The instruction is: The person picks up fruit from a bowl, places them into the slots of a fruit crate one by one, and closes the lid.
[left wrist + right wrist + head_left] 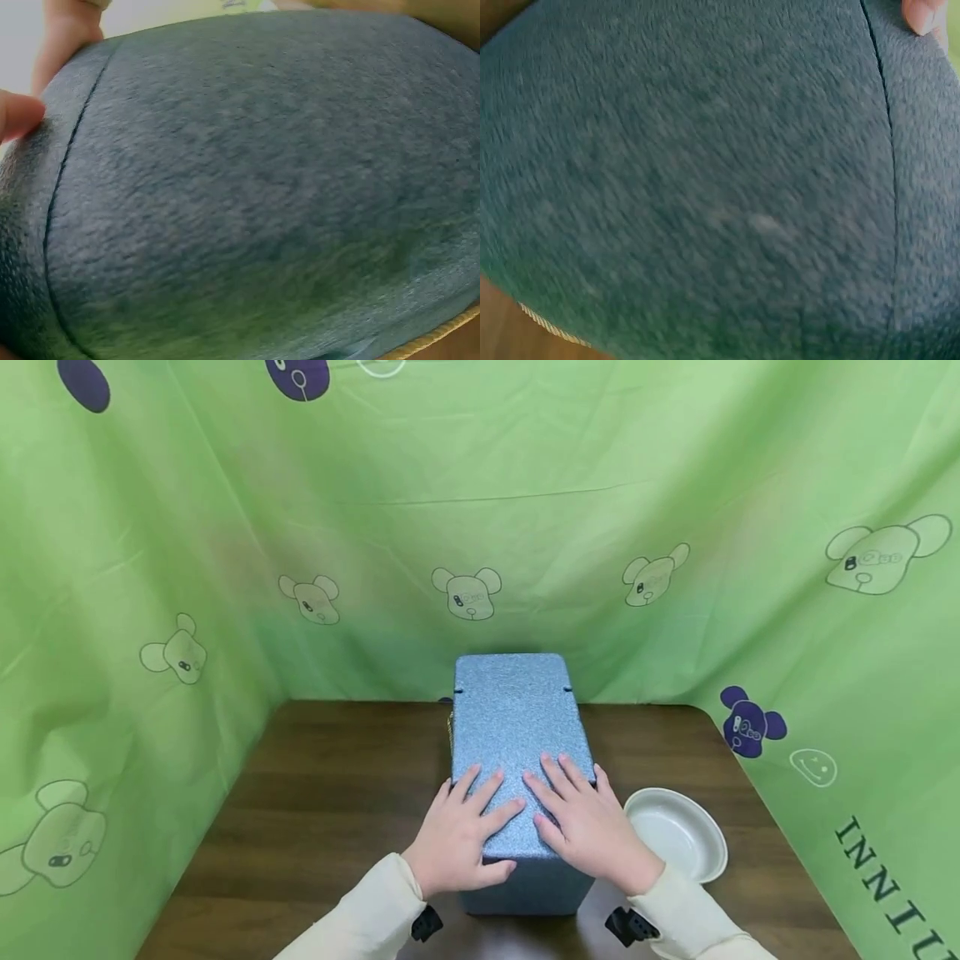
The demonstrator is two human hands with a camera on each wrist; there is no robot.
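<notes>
A tall blue-grey box [513, 718] with a speckled, felt-like surface stands in the middle of the table. Flat on the near part of its top lie both hands, fingers spread: the left hand [463, 835] at the left edge, the right hand [587, 827] at the right edge. In the left wrist view the box's side [247, 165] fills the picture, with a dark seam running along it and a fingertip [22, 114] at the edge. The right wrist view shows the box's side [705, 172] and the same kind of seam. Inside the box cannot be seen.
A white oval bowl [675, 831] stands to the right of the box, partly behind the right forearm. The brown wooden table [345, 768] is backed by a green printed cloth [525, 543] at the rear and sides. A yellowish cord [442, 334] shows along the box's lower edge.
</notes>
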